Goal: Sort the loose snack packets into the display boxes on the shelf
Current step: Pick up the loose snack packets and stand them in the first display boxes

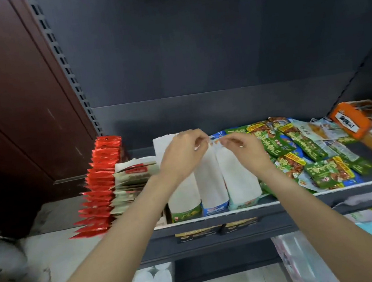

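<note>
Head view: a small packet is pinched by left hand and right hand above the boxes; it is best matched before being dropped.

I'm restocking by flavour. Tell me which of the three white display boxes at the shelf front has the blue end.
The middle box: its front end is blue, while the left box ends in green and the right box in pale teal.
</note>
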A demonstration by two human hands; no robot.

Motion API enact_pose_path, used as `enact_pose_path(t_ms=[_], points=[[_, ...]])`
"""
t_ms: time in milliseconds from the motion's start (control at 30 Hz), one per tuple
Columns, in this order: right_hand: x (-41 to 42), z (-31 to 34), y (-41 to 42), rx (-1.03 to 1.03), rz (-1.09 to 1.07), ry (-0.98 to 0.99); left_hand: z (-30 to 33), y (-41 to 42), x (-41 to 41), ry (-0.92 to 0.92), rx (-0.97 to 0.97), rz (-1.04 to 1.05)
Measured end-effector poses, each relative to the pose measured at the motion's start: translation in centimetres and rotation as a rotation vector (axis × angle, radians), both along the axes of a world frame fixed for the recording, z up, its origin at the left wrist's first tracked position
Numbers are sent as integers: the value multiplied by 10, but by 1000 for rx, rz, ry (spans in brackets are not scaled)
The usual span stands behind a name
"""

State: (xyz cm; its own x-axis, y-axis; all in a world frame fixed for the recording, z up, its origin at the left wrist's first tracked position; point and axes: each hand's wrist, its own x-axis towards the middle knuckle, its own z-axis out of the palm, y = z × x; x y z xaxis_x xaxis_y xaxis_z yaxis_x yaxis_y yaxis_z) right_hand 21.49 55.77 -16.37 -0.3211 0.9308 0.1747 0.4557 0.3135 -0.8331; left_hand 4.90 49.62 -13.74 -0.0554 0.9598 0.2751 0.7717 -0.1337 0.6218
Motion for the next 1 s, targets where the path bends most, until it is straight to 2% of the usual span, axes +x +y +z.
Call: enact_pose_path(t_ms=[167, 267, 433, 467, 533, 600, 633, 767, 933, 1000], points=[[104, -22, 52, -107, -103, -161, -22, 73, 106, 4, -91, -97], [164, -42, 97, -186, -150, -290, -42, 120, 165, 78, -227, -81], [242, -78, 171, -306, -203, -372, -82, 179, 228, 233, -461, -116], [252, -83, 183, -297, -207, -436, -90, 187, 236, 278, -492, -151], [267, -92, 205, -274, -224, -524, -105, 200, 248, 482, -510, -264], [277, -102, 225, -265, -192, -521, -114, 211, 253, 691, -504, -347], [281, -107, 234, -270, -155, -528, -117, 215, 253, 734, -521, -350], [291, -115, 253, -279, 64, -682, -123, 219, 255, 638, -597, -296], [307, -111, 263, -182, -95, -852, -120, 224, 258, 545, -626, -275], [311, -110, 267, -187, -69, -866, -119, 226, 260, 532, -641, -267]])
